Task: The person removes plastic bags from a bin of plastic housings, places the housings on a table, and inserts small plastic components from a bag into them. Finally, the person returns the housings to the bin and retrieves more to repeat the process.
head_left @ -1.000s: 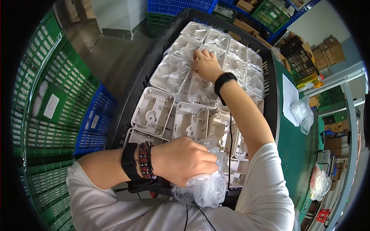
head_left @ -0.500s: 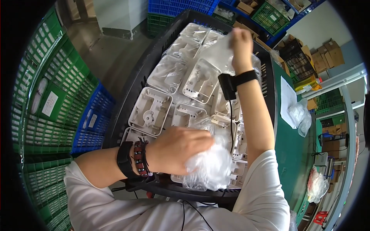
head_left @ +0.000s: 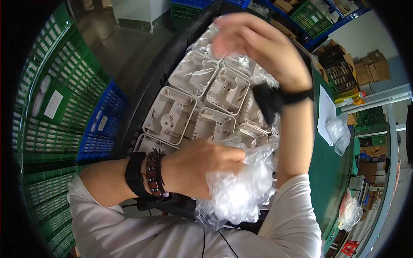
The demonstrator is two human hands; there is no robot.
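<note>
"Where are the boxes point(head_left: 170, 116)?"
"In the black crate point(head_left: 138, 107) before me, several nearer ones bare, far ones under clear plastic point(head_left: 238, 64)."
"And your left hand point(head_left: 204, 167)?"
"Mine's clamped on crumpled bags point(head_left: 241, 195) at the crate's near side."
"Your right hand point(head_left: 258, 45)?"
"Blurred above the far boxes; I can't tell if its fingers are apart or together."

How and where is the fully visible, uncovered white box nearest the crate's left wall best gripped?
The left rim of the white box, probably, pinched from above: it sits open side up, its thin wall edge bare, with other boxes close on its right.
</note>
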